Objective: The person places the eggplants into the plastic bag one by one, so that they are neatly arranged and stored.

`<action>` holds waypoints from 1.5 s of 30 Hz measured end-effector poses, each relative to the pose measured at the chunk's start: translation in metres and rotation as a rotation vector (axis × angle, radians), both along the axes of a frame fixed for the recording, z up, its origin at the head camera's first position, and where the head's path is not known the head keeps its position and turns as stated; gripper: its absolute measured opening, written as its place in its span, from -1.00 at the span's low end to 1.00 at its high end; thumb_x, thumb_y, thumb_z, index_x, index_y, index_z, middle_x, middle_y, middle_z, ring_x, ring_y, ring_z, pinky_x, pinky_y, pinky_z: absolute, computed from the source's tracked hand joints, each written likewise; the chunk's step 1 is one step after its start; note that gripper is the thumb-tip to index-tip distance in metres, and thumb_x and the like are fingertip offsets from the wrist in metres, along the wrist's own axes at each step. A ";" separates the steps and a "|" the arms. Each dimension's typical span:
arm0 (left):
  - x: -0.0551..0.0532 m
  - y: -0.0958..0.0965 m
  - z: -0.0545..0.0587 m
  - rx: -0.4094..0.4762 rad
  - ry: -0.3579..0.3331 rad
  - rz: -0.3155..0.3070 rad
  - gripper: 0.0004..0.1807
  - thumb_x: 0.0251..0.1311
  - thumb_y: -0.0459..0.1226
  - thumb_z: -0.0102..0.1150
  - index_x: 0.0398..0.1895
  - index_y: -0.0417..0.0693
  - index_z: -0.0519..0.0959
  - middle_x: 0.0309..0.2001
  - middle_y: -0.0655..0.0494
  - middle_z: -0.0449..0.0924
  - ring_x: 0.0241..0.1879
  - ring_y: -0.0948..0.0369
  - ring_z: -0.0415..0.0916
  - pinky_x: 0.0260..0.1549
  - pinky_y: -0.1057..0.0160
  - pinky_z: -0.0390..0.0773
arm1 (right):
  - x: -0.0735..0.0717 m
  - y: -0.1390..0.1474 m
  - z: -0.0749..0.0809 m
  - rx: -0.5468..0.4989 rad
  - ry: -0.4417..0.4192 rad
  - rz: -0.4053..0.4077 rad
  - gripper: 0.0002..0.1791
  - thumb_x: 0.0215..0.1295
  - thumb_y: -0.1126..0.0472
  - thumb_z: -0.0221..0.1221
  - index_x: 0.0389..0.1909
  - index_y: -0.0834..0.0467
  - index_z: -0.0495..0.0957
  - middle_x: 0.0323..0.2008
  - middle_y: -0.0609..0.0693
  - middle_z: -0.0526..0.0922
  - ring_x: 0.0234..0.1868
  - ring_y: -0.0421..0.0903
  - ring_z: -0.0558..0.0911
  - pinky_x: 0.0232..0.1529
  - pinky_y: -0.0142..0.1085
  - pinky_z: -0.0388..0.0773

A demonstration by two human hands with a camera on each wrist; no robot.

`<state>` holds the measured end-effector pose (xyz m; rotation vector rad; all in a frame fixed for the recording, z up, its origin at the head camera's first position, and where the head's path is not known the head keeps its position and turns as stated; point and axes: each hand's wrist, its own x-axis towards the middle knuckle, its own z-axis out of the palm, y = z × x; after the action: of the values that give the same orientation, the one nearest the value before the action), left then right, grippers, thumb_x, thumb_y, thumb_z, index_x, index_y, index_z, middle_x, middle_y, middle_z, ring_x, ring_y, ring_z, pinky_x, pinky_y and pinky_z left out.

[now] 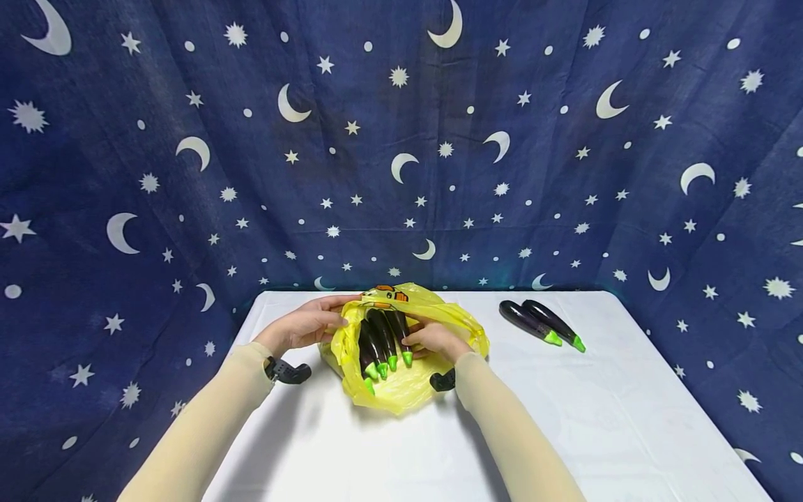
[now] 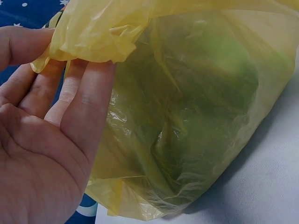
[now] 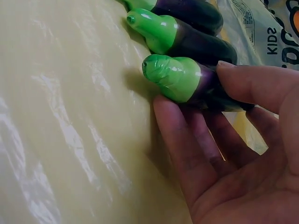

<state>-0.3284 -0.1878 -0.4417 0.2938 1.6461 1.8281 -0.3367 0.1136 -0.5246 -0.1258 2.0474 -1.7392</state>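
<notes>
A yellow plastic bag [image 1: 414,397] lies on its side on the table, its mouth facing me. My left hand [image 1: 304,326] pinches the bag's left upper rim between thumb and fingers; in the left wrist view the gathered plastic [image 2: 93,37] runs between them. Inside the bag, several dark eggplants [image 1: 379,331] with green stem ends lie side by side. My right hand [image 1: 436,339] reaches into the mouth and grips the rightmost eggplant [image 3: 173,79], thumb on top and fingers along its side and underneath. Through the bag's wall the others look blurred in the left wrist view.
Two more eggplants [image 1: 542,324] lie together on the white table [image 1: 533,418], to the right of the bag near the back edge. A dark blue curtain [image 1: 401,139] with moons and stars hangs behind the table and along both sides.
</notes>
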 end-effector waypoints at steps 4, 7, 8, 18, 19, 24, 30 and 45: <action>0.000 0.000 0.000 -0.003 0.000 0.000 -0.22 0.31 -0.55 0.03 0.61 -0.08 0.16 0.50 -0.13 0.25 0.13 0.08 0.58 0.09 0.00 0.62 | 0.001 0.000 0.000 0.005 0.003 0.013 -0.11 0.28 0.46 0.27 0.60 0.05 0.17 0.08 0.27 0.53 -0.12 0.04 0.64 -0.12 -0.01 0.72; 0.000 0.000 0.001 -0.006 -0.003 0.001 -0.22 0.31 -0.55 0.03 0.61 -0.07 0.17 0.50 -0.13 0.25 0.12 0.08 0.58 0.08 0.00 0.63 | 0.001 0.000 0.000 0.007 0.003 0.007 -0.12 0.27 0.45 0.28 0.59 0.05 0.19 0.07 0.25 0.54 -0.11 0.04 0.64 -0.11 0.00 0.72; 0.000 0.001 0.001 -0.008 -0.001 0.001 -0.22 0.31 -0.55 0.04 0.61 -0.07 0.17 0.50 -0.14 0.25 0.12 0.08 0.58 0.08 0.00 0.63 | 0.000 0.000 -0.001 0.010 0.008 0.006 -0.12 0.26 0.45 0.28 0.59 0.07 0.19 0.07 0.26 0.53 -0.11 0.05 0.64 -0.11 0.00 0.72; 0.001 0.001 0.001 -0.016 0.006 0.005 -0.22 0.30 -0.55 0.04 0.60 -0.08 0.18 0.47 -0.15 0.30 0.08 0.09 0.59 0.05 0.01 0.65 | -0.001 -0.006 -0.002 0.049 0.024 -0.038 -0.14 0.26 0.43 0.29 0.57 0.06 0.23 0.07 0.26 0.55 -0.16 0.05 0.65 -0.17 -0.01 0.73; 0.001 0.001 0.001 -0.016 0.005 0.007 -0.22 0.30 -0.55 0.04 0.60 -0.07 0.19 0.47 -0.14 0.30 0.09 0.09 0.59 0.06 0.01 0.64 | -0.001 -0.006 -0.003 0.050 0.024 -0.038 -0.14 0.26 0.42 0.29 0.57 0.05 0.23 0.04 0.24 0.56 -0.17 0.04 0.65 -0.17 -0.02 0.73; 0.001 0.001 0.000 -0.018 0.001 0.012 -0.23 0.31 -0.54 0.05 0.60 -0.06 0.20 0.46 -0.12 0.31 0.09 0.08 0.59 0.06 0.00 0.64 | -0.001 -0.007 -0.004 0.048 0.036 -0.044 -0.14 0.24 0.43 0.29 0.56 0.09 0.23 0.01 0.23 0.57 -0.18 0.03 0.64 -0.21 -0.05 0.73; 0.001 0.001 0.001 -0.020 -0.012 0.025 -0.23 0.29 -0.55 0.07 0.58 -0.04 0.24 0.44 -0.08 0.35 0.09 0.07 0.60 0.05 -0.01 0.65 | 0.001 -0.009 -0.003 0.062 0.050 -0.058 -0.13 0.24 0.42 0.29 0.57 0.08 0.23 0.03 0.22 0.58 -0.22 0.01 0.64 -0.23 -0.07 0.73; 0.003 0.002 0.002 -0.026 -0.009 0.026 -0.23 0.29 -0.55 0.04 0.59 -0.05 0.22 0.47 -0.14 0.29 0.11 0.06 0.59 0.07 -0.03 0.63 | 0.004 -0.009 -0.005 0.095 0.107 -0.070 -0.24 0.27 0.38 0.32 0.50 0.20 0.31 0.02 0.24 0.58 -0.21 0.02 0.65 -0.18 -0.05 0.73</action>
<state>-0.3254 -0.1857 -0.4396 0.2539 1.6739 1.8224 -0.3331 0.1047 -0.5297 -0.1218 2.2323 -1.7062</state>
